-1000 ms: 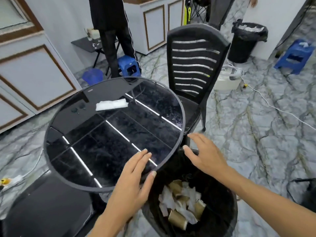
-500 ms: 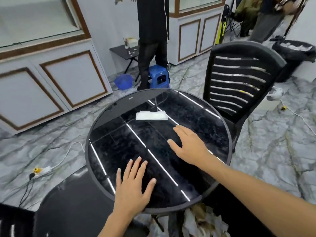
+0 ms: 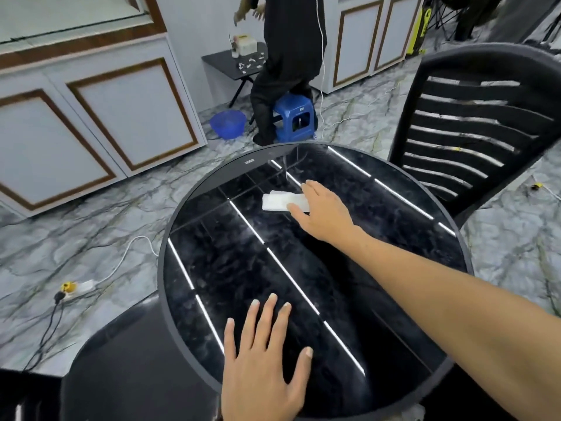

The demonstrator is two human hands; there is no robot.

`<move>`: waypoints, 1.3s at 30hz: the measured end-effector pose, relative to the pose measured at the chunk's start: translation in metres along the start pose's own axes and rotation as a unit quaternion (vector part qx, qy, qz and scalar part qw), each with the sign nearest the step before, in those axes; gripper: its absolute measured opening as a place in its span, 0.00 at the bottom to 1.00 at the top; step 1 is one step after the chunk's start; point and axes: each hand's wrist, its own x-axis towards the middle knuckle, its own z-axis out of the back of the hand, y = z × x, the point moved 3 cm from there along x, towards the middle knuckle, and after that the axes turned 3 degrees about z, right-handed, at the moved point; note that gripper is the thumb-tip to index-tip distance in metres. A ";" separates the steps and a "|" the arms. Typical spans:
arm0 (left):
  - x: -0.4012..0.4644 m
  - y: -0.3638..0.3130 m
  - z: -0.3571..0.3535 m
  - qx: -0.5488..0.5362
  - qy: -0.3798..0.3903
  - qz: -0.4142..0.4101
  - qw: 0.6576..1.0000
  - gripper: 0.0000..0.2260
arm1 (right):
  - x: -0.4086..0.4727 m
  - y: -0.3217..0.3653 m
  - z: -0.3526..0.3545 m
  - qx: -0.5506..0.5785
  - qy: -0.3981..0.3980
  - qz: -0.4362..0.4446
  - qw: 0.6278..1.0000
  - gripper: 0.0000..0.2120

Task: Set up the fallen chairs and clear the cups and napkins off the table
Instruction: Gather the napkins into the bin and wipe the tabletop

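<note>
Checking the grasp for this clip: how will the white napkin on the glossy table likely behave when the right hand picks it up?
The napkin lies flat and folded, so it is probably light and floppy, sagging from a grip. The table looks glossy, so it may slide before lifting. The right hand reaches its near end with fingers flat, so pinching one edge seems likeliest.

A folded white paper napkin [image 3: 280, 201] lies on the far half of the round glossy black counter [image 3: 212, 253], under the right hand's [image 3: 323, 212] fingertips. The left hand [image 3: 264, 366] rests flat at the near edge. A black slatted plastic chair [image 3: 473, 126] stands upright right of the counter.
</note>
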 end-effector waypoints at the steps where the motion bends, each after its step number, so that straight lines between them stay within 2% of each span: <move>1: 0.000 0.000 0.001 0.002 0.001 0.000 1.000 0.31 | 0.003 0.000 -0.003 0.004 0.003 -0.003 1.000 0.32; 10: -0.003 -0.002 0.005 -0.002 0.007 0.004 1.000 0.30 | 0.003 0.001 -0.025 -0.030 0.018 0.008 0.999 0.27; 14: -0.003 -0.002 0.005 -0.004 0.006 0.007 1.000 0.30 | 0.000 0.003 -0.027 -0.043 -0.006 0.022 0.999 0.19; 18: -0.003 -0.003 0.006 -0.004 0.007 0.010 1.000 0.30 | -0.009 0.004 -0.022 -0.027 -0.066 0.035 0.997 0.14; 27: -0.003 -0.004 0.008 0.001 0.001 0.013 1.000 0.30 | -0.055 -0.005 -0.007 0.061 -0.103 0.037 0.992 0.14; 39: -0.004 -0.004 0.010 0.009 0.002 0.006 1.000 0.31 | -0.117 -0.025 0.026 0.048 -0.116 0.039 0.991 0.15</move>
